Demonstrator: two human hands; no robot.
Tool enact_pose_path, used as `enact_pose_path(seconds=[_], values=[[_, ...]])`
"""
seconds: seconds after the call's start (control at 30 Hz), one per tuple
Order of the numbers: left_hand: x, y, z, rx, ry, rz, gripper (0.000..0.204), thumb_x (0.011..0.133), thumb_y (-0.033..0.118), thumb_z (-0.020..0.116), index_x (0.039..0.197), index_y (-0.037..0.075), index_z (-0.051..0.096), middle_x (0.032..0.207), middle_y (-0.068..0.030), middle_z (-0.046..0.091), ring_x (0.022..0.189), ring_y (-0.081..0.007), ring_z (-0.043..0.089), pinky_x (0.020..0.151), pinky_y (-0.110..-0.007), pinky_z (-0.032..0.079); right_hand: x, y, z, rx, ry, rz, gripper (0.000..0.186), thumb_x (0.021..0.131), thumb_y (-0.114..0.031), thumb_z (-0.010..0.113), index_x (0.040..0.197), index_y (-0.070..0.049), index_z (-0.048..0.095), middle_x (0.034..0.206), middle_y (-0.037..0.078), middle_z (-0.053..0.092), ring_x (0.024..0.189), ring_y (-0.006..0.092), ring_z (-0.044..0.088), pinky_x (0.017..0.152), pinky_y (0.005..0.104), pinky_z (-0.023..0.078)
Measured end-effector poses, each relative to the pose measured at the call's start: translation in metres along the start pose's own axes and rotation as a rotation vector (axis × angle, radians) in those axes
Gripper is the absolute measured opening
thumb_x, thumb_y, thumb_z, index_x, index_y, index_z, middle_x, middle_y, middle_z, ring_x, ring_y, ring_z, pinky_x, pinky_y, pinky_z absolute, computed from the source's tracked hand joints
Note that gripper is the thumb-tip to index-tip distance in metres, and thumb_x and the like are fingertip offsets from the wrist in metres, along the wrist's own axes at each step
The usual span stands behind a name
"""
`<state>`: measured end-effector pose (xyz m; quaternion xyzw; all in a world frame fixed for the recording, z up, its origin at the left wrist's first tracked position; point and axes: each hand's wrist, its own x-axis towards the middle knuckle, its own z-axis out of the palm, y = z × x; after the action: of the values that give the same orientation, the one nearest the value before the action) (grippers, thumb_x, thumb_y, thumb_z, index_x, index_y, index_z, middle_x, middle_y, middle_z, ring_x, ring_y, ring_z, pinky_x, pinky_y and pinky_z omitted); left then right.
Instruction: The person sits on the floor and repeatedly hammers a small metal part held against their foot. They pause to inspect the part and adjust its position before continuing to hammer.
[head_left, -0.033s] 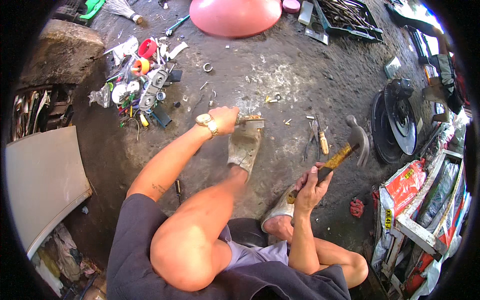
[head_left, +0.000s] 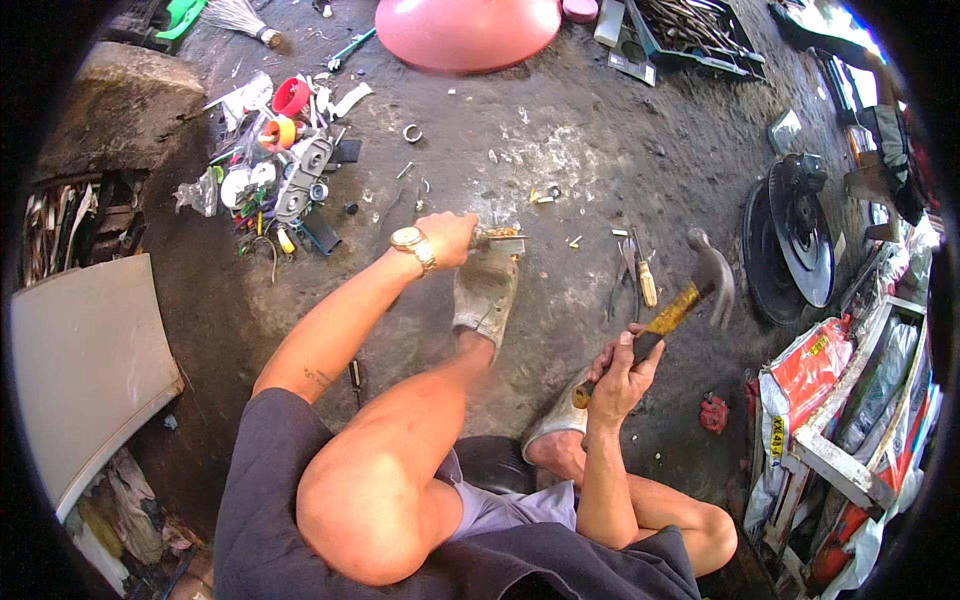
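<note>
My right hand (head_left: 622, 378) is wrapped round the grip of a claw hammer (head_left: 672, 314), held raised over the ground with its metal head to the upper right. My left hand (head_left: 450, 238), with a gold watch (head_left: 410, 239) on the wrist, is closed on a small metal piece (head_left: 505, 241) with rusty brown parts. That piece sits at the toe of my left shoe (head_left: 484, 293), partly hidden by my fingers; its exact kind I cannot make out. Beyond the hammer grip lie a yellow-handled screwdriver (head_left: 647, 284) and pliers (head_left: 625, 270).
Mixed small parts (head_left: 285, 165) are heaped at the left. A pink basin (head_left: 468, 30) and an open tool case (head_left: 700, 35) stand at the back. Black discs (head_left: 790, 240) and a wooden crate (head_left: 845, 465) are on the right, with a pale panel (head_left: 95, 365) at far left.
</note>
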<state>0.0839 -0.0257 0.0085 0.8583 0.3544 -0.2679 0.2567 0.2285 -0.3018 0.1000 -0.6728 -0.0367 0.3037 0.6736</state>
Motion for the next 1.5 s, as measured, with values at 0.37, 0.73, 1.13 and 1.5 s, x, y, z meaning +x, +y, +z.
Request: enact_pose_path(seconds=[0.37, 0.73, 1.13, 1.5], values=[[0.022, -0.043, 0.003, -0.061, 0.006, 0.055, 0.052, 0.076, 0.020, 0.071, 0.126, 0.012, 0.058, 0.103, -0.0226, 0.071, 0.101, -0.0420, 0.068, 0.085, -0.052, 0.055, -0.016, 0.023, 0.001, -0.159, -0.057, 0.083, 0.020, 0.099, -0.014, 0.061, 0.115, -0.005, 0.053, 0.071, -0.002, 0.050, 0.052, 0.0050, 0.045, 0.045, 0.0230, 0.038], [0.027, -0.043, 0.026, -0.083, -0.011, 0.111, 0.034, 0.081, 0.016, 0.066, 0.114, 0.010, 0.063, 0.096, -0.0227, 0.072, 0.093, -0.0431, 0.069, 0.079, -0.054, 0.055, -0.016, 0.020, 0.021, -0.128, -0.147, 0.107, 0.018, 0.099, -0.015, 0.062, 0.111, -0.006, 0.053, 0.072, -0.003, 0.051, 0.055, 0.0043, 0.047, 0.046, 0.0216, 0.039], [0.024, -0.023, 0.022, -0.056, -0.009, 0.051, 0.033, 0.081, 0.012, 0.065, 0.114, 0.007, 0.066, 0.105, -0.0218, 0.072, 0.101, -0.0405, 0.069, 0.086, -0.052, 0.055, 0.027, 0.069, 0.048, -1.010, -0.450, 0.076, 0.031, 0.103, -0.029, 0.056, 0.113, 0.000, 0.049, 0.073, 0.016, 0.061, 0.062, 0.0243, 0.061, 0.057, 0.0438, 0.047], [0.035, -0.032, 0.037, -0.083, 0.023, 0.078, 0.035, 0.081, 0.011, 0.064, 0.116, 0.008, 0.064, 0.106, -0.0194, 0.072, 0.101, -0.0390, 0.069, 0.084, -0.051, 0.056, 0.023, 0.091, 0.022, -0.812, -0.400, -0.375, 0.026, 0.102, -0.027, 0.055, 0.108, -0.002, 0.054, 0.069, 0.016, 0.058, 0.056, 0.0232, 0.059, 0.055, 0.0412, 0.047]])
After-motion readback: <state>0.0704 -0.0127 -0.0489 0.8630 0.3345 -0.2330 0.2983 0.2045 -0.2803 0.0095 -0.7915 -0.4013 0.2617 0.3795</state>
